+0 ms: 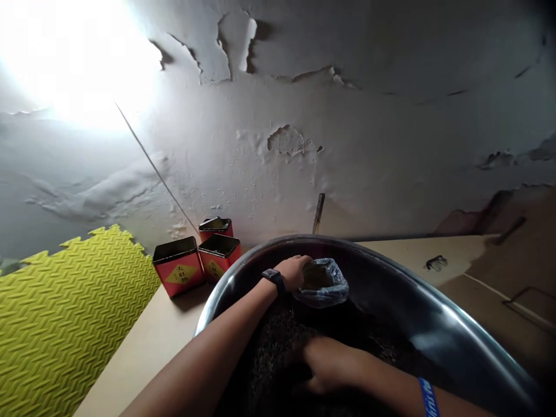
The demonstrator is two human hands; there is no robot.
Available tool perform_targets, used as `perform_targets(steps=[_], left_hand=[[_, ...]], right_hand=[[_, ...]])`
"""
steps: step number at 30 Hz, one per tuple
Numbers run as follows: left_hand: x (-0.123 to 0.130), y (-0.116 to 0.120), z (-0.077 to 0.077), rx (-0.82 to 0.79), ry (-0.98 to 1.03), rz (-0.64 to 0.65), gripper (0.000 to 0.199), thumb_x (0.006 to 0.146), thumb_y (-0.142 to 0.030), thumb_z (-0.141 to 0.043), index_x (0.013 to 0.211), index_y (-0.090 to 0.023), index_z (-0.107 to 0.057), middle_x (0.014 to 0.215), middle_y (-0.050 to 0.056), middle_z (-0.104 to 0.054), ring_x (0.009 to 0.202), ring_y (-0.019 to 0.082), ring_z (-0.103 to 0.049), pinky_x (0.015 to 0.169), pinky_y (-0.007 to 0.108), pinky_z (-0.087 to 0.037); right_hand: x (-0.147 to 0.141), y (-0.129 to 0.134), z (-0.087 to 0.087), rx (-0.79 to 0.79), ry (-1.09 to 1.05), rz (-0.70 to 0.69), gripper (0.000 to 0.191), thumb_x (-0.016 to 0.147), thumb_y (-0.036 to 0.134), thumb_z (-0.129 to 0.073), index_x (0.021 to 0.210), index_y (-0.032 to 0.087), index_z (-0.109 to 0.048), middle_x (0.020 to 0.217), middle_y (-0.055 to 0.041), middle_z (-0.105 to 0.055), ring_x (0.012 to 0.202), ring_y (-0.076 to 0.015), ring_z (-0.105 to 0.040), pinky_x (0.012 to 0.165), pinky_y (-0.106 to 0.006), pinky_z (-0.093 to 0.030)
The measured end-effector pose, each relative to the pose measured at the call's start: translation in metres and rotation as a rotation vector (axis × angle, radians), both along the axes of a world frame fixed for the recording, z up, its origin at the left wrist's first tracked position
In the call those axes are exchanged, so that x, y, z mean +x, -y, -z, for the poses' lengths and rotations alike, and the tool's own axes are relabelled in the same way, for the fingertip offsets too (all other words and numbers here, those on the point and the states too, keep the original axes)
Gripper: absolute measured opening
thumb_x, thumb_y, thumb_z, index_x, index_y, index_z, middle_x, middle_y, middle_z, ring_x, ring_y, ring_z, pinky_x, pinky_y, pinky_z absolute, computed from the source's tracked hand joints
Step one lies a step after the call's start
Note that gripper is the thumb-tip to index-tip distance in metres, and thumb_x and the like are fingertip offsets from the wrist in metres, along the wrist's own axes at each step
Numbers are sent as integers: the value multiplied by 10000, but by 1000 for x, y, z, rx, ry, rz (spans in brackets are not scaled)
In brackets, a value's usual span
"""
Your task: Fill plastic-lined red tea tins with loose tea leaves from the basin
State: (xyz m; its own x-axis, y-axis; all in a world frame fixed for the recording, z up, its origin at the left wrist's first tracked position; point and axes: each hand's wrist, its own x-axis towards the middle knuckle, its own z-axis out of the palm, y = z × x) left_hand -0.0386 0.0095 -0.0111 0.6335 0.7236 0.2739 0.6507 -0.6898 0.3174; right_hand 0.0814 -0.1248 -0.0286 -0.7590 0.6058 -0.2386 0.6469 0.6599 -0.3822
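Observation:
My left hand (293, 272), with a dark watch on the wrist, is closed on the near-left rim of a bag-lined container. The clear plastic bag (324, 298) is folded out over its mouth. This container stands inside a wide metal basin (226, 286) that holds a heap of dark loose tea leaves (271, 347). Down at the leaves in front of the container is my right hand (325, 365), bent downward, with a blue band on its wrist. Deep shadow hides its fingertips, so whether they grip leaves cannot be seen.
Left of the basin stand three red tins with yellow labels, among them a front tin (179, 272). A yellow foam mat (69, 318) lies at far left. Behind rises a peeling wall (208, 174); a thin upright stick (318, 213) leans there. A small dark wiry object (435, 263) lies right.

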Motion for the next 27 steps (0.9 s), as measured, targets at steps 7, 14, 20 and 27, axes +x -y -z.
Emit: perform_targets(steps=[7, 14, 20, 27], left_hand=[[2, 0, -8, 15, -75, 40, 449, 743, -152, -416, 1180, -245, -460, 1119, 54, -586, 959, 210, -580, 809, 302, -454], [1, 5, -19, -14, -145, 87, 415, 774, -191, -410, 1178, -240, -494, 1045, 52, -634, 919, 203, -601, 797, 291, -445], [2, 13, -24, -12, -80, 55, 379, 807, -231, -399, 1156, -233, -545, 1037, 39, -645, 922, 186, -595, 809, 271, -432], [1, 15, -16, -93, 3, 44, 380, 821, -311, -436, 1168, -211, -555, 1054, 38, -642, 911, 163, -593, 808, 242, -428]], right_hand=[[0, -1, 7, 22, -8, 32, 468, 715, 517, -535, 1122, 290, -584, 1070, -58, -619, 919, -259, -586, 765, -349, -452], [2, 3, 9, 111, 38, -10, 482, 724, 582, -478, 1071, 270, -598, 991, -51, -620, 846, -231, -592, 716, -313, -453], [7, 12, 3, 264, 127, -92, 449, 742, 542, -478, 1042, 238, -617, 922, -70, -660, 767, -232, -618, 648, -306, -451], [14, 12, -19, 364, 15, -109, 423, 772, 549, -437, 961, 227, -635, 840, -70, -665, 715, -219, -613, 610, -295, -431]])
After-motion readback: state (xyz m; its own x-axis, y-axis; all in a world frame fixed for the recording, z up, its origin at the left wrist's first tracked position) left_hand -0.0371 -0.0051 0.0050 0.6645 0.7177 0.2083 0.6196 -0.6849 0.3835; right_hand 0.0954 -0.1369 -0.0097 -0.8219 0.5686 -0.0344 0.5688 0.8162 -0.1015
